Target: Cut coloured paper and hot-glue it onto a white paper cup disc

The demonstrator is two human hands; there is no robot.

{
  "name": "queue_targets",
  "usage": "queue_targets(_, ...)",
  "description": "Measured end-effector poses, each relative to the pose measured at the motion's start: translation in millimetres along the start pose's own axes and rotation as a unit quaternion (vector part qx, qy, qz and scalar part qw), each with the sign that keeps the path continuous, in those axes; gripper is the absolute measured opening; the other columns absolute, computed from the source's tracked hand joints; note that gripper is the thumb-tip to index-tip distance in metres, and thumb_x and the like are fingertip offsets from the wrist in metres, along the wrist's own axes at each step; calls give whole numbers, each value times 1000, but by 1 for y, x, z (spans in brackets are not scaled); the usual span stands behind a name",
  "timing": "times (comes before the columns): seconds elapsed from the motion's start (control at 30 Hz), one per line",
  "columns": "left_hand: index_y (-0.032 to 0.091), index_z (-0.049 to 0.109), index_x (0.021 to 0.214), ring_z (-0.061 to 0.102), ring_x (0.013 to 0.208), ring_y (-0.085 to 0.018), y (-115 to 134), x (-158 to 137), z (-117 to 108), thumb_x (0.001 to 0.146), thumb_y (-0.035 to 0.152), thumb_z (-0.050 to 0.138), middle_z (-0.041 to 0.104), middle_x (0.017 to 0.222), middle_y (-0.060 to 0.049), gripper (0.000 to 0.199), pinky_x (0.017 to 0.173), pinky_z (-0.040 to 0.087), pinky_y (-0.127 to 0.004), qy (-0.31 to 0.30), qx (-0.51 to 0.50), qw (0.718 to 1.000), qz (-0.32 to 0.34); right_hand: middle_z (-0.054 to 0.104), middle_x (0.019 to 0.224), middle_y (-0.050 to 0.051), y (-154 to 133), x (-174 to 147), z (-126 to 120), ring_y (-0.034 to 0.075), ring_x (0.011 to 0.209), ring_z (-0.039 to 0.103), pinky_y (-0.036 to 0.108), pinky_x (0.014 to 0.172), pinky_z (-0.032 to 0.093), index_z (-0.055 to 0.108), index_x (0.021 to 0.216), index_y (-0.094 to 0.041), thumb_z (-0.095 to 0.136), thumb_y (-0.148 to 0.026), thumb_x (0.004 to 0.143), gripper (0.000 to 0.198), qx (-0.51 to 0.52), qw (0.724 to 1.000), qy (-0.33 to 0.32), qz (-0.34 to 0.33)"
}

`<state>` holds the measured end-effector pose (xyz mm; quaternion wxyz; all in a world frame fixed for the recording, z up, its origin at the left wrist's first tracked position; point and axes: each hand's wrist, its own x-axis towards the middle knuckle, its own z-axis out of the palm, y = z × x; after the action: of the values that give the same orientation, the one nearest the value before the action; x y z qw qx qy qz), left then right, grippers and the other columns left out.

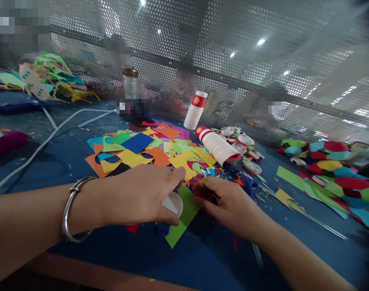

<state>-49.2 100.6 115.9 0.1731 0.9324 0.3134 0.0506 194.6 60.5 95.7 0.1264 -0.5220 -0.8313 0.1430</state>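
Note:
A small white paper cup (174,203) sits in the grasp of my left hand (136,196), its round opening facing right. My left thumb and fingers curl around it; most of its body is hidden. A green paper sheet (184,214) lies on the table just under the cup. To the right, my right hand (227,200) has its fingers curled together at the edge of that sheet. Something dark red shows near its fingertips, too shadowed to make out. A silver bracelet (69,208) circles my left wrist.
Beyond my hands lies a heap of coloured paper scraps (138,143). A cup stack (221,147) lies on its side, and another stack (195,111) stands behind. Paper-covered pieces (333,165) sit at right. A white cable (41,145) crosses the left side.

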Motion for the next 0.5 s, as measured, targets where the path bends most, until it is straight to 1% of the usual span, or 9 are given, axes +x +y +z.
queue_targets(0.1,22,52,108,61,78,-21,-1,2,0,80,57,69,68,103,-8,49,60,34,-31,-5,-19,1000,-5,66,88,3,-1,0,1,18,76,59,30,66,45,64,95,-21,63,-17,89,7,9,1000,-2,1)
queue_targets(0.23,22,51,101,60,76,-20,-5,4,2,77,59,72,67,99,-6,49,59,32,-31,-11,-42,999,-11,66,86,3,-2,3,1,17,75,59,29,66,45,64,93,-20,61,-15,90,7,3,1000,5,-8)
queue_targets(0.4,23,50,100,57,72,-20,-7,5,2,73,63,74,66,94,-5,54,57,29,-31,-8,-50,998,-21,69,92,5,-5,10,0,19,84,62,32,74,48,66,97,-19,58,-13,91,12,12,999,16,-35)
queue_targets(0.5,22,50,99,56,71,-19,-6,4,2,73,62,74,67,93,-5,53,57,28,-30,-11,-52,998,-22,70,93,6,-6,15,1,19,86,64,33,75,49,67,97,-19,57,-12,91,14,21,999,18,-39)
